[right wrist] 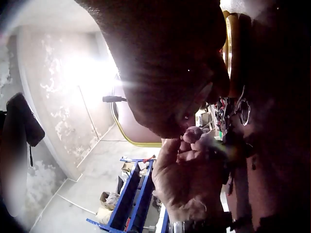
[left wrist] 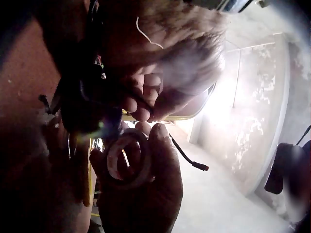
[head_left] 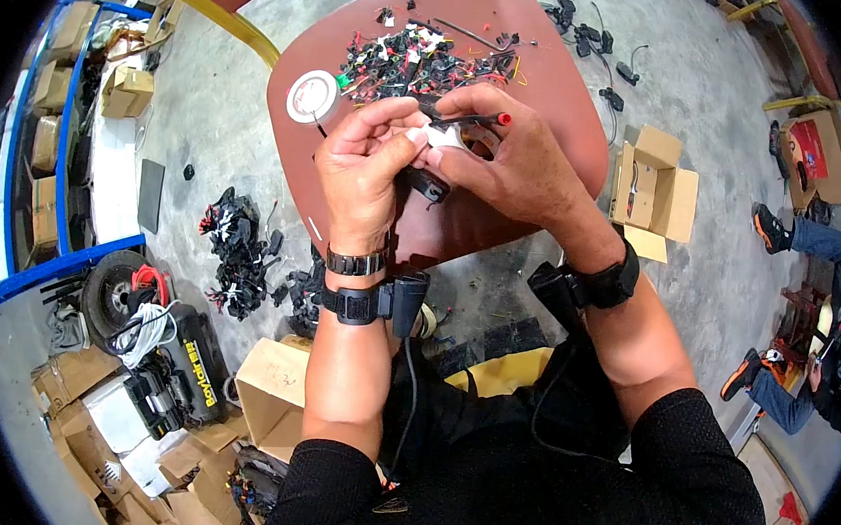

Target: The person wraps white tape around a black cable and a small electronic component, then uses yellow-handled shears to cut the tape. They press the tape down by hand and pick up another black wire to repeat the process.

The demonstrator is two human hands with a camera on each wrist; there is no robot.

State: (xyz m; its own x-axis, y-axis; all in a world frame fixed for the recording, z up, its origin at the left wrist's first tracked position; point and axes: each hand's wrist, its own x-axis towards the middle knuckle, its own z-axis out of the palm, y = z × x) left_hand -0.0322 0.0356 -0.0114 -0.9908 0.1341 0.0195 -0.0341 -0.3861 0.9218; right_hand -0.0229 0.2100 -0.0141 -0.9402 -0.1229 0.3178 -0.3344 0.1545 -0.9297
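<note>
Close together over the table, my two hands work on a black cable (head_left: 474,121) with a red end. My left hand (head_left: 364,166) pinches the cable between thumb and fingertips, beside a white strip (head_left: 445,138) that looks like tape. My right hand (head_left: 525,167) has its thumb at the strip and its fingers curled round a tape roll (left wrist: 113,165), whose ring shows in the left wrist view. Just under the hands is a black box-like part (head_left: 426,185). In the right wrist view the right hand's dark back hides most of the grip.
A heap of small black, red and white connectors (head_left: 405,61) covers the far part of the brown table (head_left: 557,126). To its left lies a round white spool (head_left: 312,96). Black cable bundles (head_left: 236,250) lie on the floor at left; an open carton (head_left: 655,186) stands right.
</note>
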